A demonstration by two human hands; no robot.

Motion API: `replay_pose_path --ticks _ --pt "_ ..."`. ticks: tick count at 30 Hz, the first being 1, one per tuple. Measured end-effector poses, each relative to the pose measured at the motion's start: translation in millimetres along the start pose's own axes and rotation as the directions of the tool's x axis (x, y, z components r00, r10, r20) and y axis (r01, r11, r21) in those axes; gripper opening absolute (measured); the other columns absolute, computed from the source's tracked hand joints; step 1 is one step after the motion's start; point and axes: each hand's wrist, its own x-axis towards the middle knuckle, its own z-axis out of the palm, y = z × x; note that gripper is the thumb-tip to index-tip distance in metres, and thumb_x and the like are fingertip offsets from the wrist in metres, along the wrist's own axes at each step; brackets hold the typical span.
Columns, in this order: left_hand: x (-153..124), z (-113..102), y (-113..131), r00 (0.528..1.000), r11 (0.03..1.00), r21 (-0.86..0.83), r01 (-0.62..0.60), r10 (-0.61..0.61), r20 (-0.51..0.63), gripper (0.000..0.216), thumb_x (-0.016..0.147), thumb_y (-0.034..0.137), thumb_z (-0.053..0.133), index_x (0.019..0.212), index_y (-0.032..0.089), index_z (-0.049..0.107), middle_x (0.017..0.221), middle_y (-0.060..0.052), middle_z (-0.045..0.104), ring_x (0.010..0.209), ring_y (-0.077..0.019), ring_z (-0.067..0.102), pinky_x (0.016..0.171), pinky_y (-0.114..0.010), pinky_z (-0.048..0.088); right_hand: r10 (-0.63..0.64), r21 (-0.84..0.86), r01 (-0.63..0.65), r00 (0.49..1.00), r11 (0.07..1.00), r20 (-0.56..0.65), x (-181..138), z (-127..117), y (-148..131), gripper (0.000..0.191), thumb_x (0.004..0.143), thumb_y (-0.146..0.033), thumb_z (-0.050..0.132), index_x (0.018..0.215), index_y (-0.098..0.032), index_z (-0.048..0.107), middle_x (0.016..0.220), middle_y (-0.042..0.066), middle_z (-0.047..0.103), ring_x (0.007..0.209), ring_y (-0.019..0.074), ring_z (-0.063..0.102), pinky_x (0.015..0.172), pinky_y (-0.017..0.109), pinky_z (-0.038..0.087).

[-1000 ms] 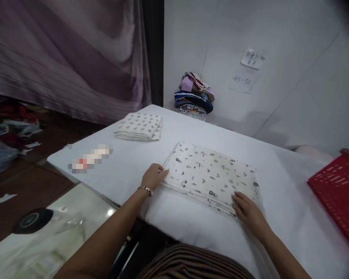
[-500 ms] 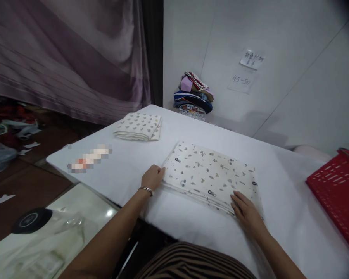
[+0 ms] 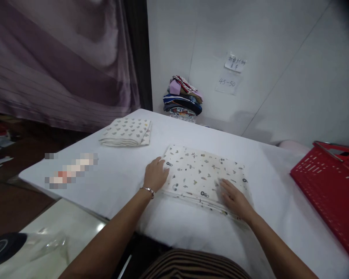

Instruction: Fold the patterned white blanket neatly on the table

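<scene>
A folded white cloth (image 3: 196,172) with small grey and black prints lies flat on the white table (image 3: 122,197) before me. Its layered folds show along the near edge. My left hand (image 3: 157,173) rests at the cloth's left edge, fingers stretched onto its top. Over on the right part of the cloth, my right hand (image 3: 232,194) lies with its fingers extended on the upper layer. Neither hand grips anything. A second folded cloth (image 3: 126,131), white with grey motifs, sits farther back on the left.
A red plastic basket (image 3: 325,193) stands on the right side of the table. Folded clothes (image 3: 182,97) are piled by the wall behind. A blurred-out item (image 3: 72,168) lies at the table's left. Below left is a pale surface with a dark round object (image 3: 6,248).
My right hand has slid inward and up onto the cloth from its near right edge. My left hand has moved from the left edge onto the top. The view has turned slightly right.
</scene>
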Motion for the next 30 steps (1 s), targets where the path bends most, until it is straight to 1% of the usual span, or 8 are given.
replay_pose_path --ticks 3,7,10,15,18,22,26,30 --pt "19 16 14 0.985 0.988 0.004 -0.152 0.152 0.079 0.05 0.085 0.044 0.043 0.126 0.016 0.047 0.145 -0.01 0.034 0.135 -0.0254 0.025 0.109 -0.043 0.022 -0.019 -0.071 0.018 1.0 0.997 -0.009 29 2 -4 0.051 0.09 -0.04 0.034 0.135 -0.019 0.043 0.147 0.007 0.029 0.135 0.0213 0.025 0.109 0.039 0.026" --pt "31 43 10 0.969 0.994 0.044 -0.099 0.086 0.231 0.066 0.085 0.057 0.033 0.135 0.013 0.039 0.148 -0.01 0.026 0.138 -0.0269 0.017 0.11 -0.047 0.017 0.096 -0.268 -0.114 0.992 0.957 -0.079 51 11 21 0.056 0.089 -0.045 0.036 0.138 -0.018 0.037 0.149 0.01 0.025 0.137 0.0261 0.018 0.11 0.047 0.018" --pt "29 53 2 0.969 0.994 0.047 -0.096 0.082 0.234 0.07 0.085 0.06 0.025 0.138 0.013 0.035 0.15 -0.009 0.022 0.139 -0.0258 0.013 0.111 -0.046 0.013 0.201 -0.341 -0.226 0.974 0.913 -0.106 50 16 44 0.059 0.089 -0.05 0.033 0.137 -0.016 0.037 0.148 0.012 0.027 0.137 0.0279 0.018 0.108 0.05 0.017" --pt "33 46 7 0.958 0.998 0.036 -0.055 0.043 0.284 0.068 0.083 0.06 0.031 0.135 0.017 0.039 0.149 -0.01 0.023 0.138 -0.0282 0.015 0.109 -0.05 0.014 0.229 -0.339 -0.236 0.972 0.911 -0.061 47 16 49 0.06 0.091 -0.053 0.027 0.138 -0.018 0.035 0.148 0.011 0.026 0.137 0.0275 0.018 0.107 0.049 0.017" --pt "50 42 22 0.963 0.998 0.023 -0.063 0.055 0.263 0.067 0.083 0.058 0.033 0.135 0.017 0.039 0.149 -0.01 0.024 0.138 -0.0289 0.016 0.109 -0.051 0.013 0.226 -0.329 -0.231 0.973 0.916 -0.052 61 10 38 0.061 0.091 -0.053 0.025 0.141 -0.018 0.031 0.15 0.01 0.021 0.138 0.027 0.014 0.108 0.049 0.013" --pt "87 51 37 0.96 0.986 0.011 -0.168 0.161 0.228 0.069 0.086 0.058 0.027 0.139 0.016 0.033 0.151 -0.008 0.019 0.139 -0.0251 0.009 0.112 -0.046 0.008 0.206 -0.328 -0.208 0.978 0.921 -0.042 94 2 31 0.062 0.092 -0.052 0.022 0.143 -0.016 0.026 0.151 0.01 0.015 0.139 0.0253 0.009 0.109 0.046 0.01" --pt "115 69 30 0.957 0.991 0.044 -0.129 0.113 0.267 0.071 0.085 0.059 0.023 0.141 0.015 0.03 0.151 -0.009 0.017 0.139 -0.0251 0.008 0.111 -0.047 0.008 0.303 -0.334 -0.306 0.951 0.892 -0.061 115 -2 49 0.065 0.091 -0.055 0.024 0.142 -0.015 0.026 0.15 0.011 0.02 0.138 0.0271 0.013 0.109 0.047 0.01" --pt "121 80 18 0.954 0.993 0.064 -0.096 0.073 0.291 0.076 0.084 0.062 0.017 0.142 0.013 0.026 0.152 -0.009 0.015 0.14 -0.0246 0.006 0.112 -0.046 0.006 0.339 -0.308 -0.346 0.937 0.886 -0.078 116 1 72 0.064 0.091 -0.055 0.023 0.143 -0.017 0.024 0.15 0.009 0.022 0.137 0.0263 0.014 0.109 0.047 0.011"
